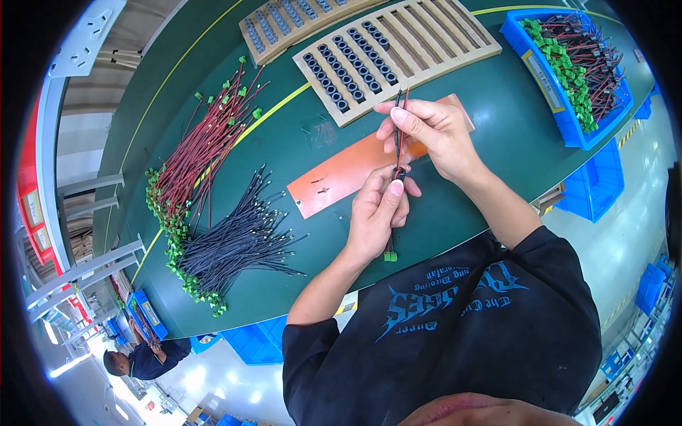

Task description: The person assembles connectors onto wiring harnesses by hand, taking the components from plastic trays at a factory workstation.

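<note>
You've got a red-and-black wire pair (398,131) pinched in both hands: right hand (433,135) closed on its upper part, left hand (380,213) closed lower down, green connector (390,255) dangling below. Loose black wires (238,241) lie left of your hands on the worktop (455,213).

The camera sat on my head, looking steeply down at the green table (462,142); close over my hands; fisheye bent the edges.

Glossy green table (462,213), slatted wooden trays (426,35).
</note>
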Action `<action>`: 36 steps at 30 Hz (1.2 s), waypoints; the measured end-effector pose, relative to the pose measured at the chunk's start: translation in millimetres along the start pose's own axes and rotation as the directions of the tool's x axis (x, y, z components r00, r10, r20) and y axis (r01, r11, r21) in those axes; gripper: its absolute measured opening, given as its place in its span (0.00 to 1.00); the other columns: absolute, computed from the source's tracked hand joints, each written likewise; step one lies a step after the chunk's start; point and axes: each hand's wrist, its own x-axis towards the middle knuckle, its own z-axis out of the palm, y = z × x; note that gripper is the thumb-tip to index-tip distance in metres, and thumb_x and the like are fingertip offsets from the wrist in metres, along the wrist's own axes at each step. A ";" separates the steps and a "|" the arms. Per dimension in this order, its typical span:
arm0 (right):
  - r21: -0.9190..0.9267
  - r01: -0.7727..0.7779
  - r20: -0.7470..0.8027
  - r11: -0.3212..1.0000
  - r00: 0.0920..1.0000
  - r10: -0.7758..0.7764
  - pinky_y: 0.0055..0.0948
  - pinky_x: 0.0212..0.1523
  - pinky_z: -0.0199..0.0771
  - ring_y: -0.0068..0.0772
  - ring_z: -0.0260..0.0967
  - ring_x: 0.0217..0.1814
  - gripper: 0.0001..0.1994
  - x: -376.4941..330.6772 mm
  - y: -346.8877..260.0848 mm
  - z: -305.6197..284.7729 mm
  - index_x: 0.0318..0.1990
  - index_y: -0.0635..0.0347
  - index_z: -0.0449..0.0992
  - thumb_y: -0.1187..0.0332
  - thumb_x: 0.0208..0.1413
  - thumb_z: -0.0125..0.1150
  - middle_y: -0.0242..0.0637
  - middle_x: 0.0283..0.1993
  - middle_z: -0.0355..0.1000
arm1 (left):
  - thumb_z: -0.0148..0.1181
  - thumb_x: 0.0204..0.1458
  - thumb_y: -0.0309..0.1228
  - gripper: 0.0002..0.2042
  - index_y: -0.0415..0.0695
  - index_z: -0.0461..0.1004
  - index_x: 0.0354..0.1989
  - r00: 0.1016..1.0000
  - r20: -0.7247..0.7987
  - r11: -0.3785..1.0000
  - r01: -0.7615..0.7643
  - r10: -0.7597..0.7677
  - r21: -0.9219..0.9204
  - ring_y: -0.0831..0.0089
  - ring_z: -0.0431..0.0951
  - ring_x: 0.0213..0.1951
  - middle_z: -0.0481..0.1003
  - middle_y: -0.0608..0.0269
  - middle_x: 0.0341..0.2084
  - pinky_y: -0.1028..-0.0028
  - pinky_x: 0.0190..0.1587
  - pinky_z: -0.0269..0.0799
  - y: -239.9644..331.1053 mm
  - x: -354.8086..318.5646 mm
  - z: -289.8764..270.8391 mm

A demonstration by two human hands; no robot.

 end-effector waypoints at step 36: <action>-0.950 -0.311 -0.168 -0.012 0.548 -0.820 0.34 0.60 0.70 0.44 0.74 0.59 0.25 -29.6 -219.9 -373.7 0.60 0.61 0.75 0.50 0.67 0.54 0.49 0.57 0.76 | 0.67 0.47 0.25 0.14 0.39 0.77 0.44 0.701 0.444 -0.126 -0.457 0.558 0.880 0.58 0.78 0.45 0.77 0.54 0.43 0.64 0.46 0.72 -11.5 12.2 -6.1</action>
